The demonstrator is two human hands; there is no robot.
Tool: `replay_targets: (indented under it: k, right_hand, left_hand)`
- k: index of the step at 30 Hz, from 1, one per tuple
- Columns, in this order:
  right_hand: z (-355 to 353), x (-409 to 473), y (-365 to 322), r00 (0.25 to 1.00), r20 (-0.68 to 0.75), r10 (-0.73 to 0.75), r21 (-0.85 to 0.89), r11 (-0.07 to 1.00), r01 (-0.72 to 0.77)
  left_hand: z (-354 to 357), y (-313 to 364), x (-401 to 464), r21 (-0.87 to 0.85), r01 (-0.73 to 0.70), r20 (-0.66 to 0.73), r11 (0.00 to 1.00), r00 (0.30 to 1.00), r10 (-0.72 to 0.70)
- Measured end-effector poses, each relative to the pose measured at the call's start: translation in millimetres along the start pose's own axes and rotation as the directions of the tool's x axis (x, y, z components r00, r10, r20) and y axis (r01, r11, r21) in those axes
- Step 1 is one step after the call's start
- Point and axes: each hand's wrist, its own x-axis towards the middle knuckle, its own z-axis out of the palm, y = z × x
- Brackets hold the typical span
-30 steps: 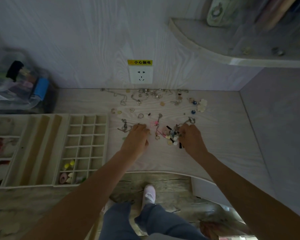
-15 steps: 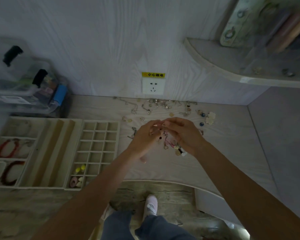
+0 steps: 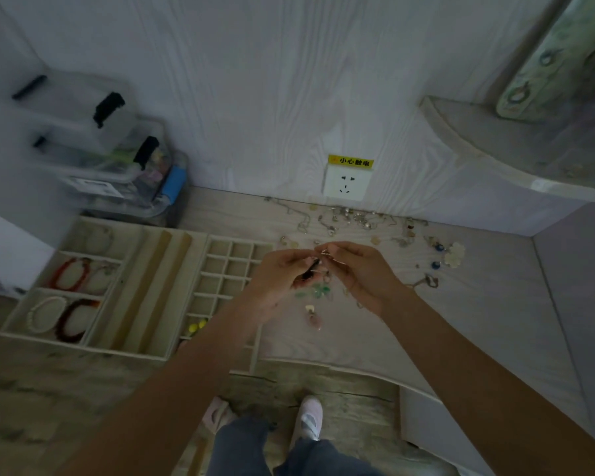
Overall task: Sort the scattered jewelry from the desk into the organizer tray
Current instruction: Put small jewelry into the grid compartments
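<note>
My left hand [image 3: 278, 277] fingers pinch a small dark piece [image 3: 310, 271], right hand [image 3: 359, 273] fingers pinch a thin chain bit [image 3: 327, 253], both raised over the table [image 3: 478, 304], prob. untangling so each goes in its own slot. Rest of jewelry [image 3: 354, 218] scattered by back wall; organizer tray [image 3: 158, 290] just left, grid cells mostly unfilled.

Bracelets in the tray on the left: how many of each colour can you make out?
Orange-red bracelet: 1
Dark red bracelet: 1
White beaded bracelet: 1
Total: 3 clear ones. Fainter pale shapes in the other compartments are too blurred to count.
</note>
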Motion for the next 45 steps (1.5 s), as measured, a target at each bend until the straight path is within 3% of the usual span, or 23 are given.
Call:
replay_targets:
  k: [5, 8, 12, 15, 17, 19, 21, 26, 29, 33, 37, 45]
  right_hand:
    - [5.4, 1.1, 2.5, 0.992, -0.003, 0.127, 0.209, 0.970, -0.123]
    - [6.2, 1.7, 4.0, 0.976, 0.011, 0.216, 0.322, 0.924, -0.208]
    - [9.7, 4.2, 8.5, 0.965, -0.003, 0.261, 0.334, 0.910, -0.245]
    - [15.1, 5.6, 11.2, 0.958, -0.014, 0.288, 0.205, 0.938, -0.279]
    - [19.2, 5.5, 12.4, 0.964, 0.002, 0.267, -0.020, 0.964, -0.267]
    - [23.1, 4.0, 12.9, 0.978, 0.056, 0.203, -0.275, 0.944, -0.180]
    - [25.2, 1.9, 12.2, 0.982, 0.114, 0.152, -0.408, 0.908, -0.093]
    - [24.1, 2.5, 10.2, 0.964, 0.200, 0.175, -0.454, 0.888, -0.067]
    - [25.0, 4.7, 14.6, 0.975, 0.167, 0.149, -0.463, 0.885, -0.056]
    - [22.7, 7.4, 18.8, 0.989, 0.100, 0.109, -0.457, 0.888, -0.052]
    - [19.1, 7.1, 17.7, 0.997, 0.038, 0.067, -0.419, 0.907, -0.044]
    - [10.3, 6.0, 13.9, 0.996, 0.009, 0.089, -0.343, 0.936, -0.081]
  left_hand:
    - [-5.4, 0.5, -3.0, 0.005, 0.041, 0.003, 0.999, 0.999, -0.041]
    - [-5.9, 3.3, -5.6, -0.123, 0.083, 0.005, 0.989, 0.997, -0.083]
    - [-10.2, 5.3, -10.1, -0.252, 0.136, -0.001, 0.958, 0.990, -0.141]
    - [-14.1, 4.5, -11.7, -0.215, 0.130, -0.065, 0.968, 0.987, -0.147]
    - [-16.0, 3.3, -12.9, -0.119, 0.104, -0.103, 0.987, 0.988, -0.117]
    - [-17.6, 2.7, -14.8, -0.042, 0.083, -0.126, 0.996, 0.988, -0.088]
    - [-18.8, 3.3, -16.6, 0.015, 0.081, -0.147, 0.997, 0.986, -0.078]
    - [-23.7, 2.6, -15.8, 0.078, 0.120, -0.197, 0.990, 0.975, -0.103]
    - [-25.2, -0.5, -15.2, 0.057, 0.151, -0.204, 0.987, 0.969, -0.137]
    - [-22.5, -0.4, -17.0, -0.155, 0.210, -0.152, 0.965, 0.960, -0.233]
    - [-20.9, 3.6, -20.1, -0.430, 0.261, -0.060, 0.864, 0.947, -0.315]
    - [-20.3, 4.7, -21.4, -0.457, 0.280, 0.024, 0.844, 0.953, -0.303]
